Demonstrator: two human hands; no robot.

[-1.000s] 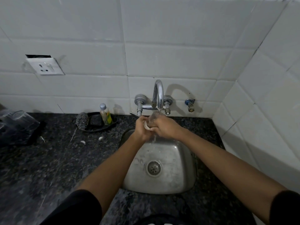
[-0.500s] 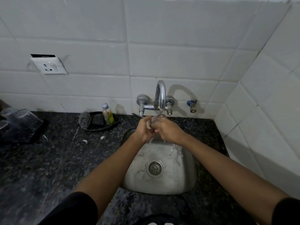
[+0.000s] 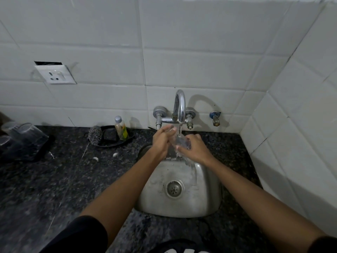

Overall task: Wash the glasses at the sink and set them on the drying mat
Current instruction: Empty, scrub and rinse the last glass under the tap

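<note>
A clear glass (image 3: 179, 141) is held under the running tap (image 3: 179, 106), over the back of the steel sink (image 3: 206, 194). My left hand (image 3: 162, 141) wraps its upper end. My right hand (image 3: 195, 148) grips its lower end. Water pours off the glass into the basin. Several other clear glasses (image 3: 21, 136) stand at the far left of the black counter on a dark mat (image 3: 39, 152).
A black dish (image 3: 116, 141) left of the sink holds a steel scrubber (image 3: 94, 135) and a small bottle (image 3: 121, 127). A wall socket (image 3: 55, 73) is above the counter. White tiled walls close in behind and on the right. Small crumbs lie on the granite.
My hands have spread apart along the glass, which now lies more across the stream. More water splashes down into the basin.
</note>
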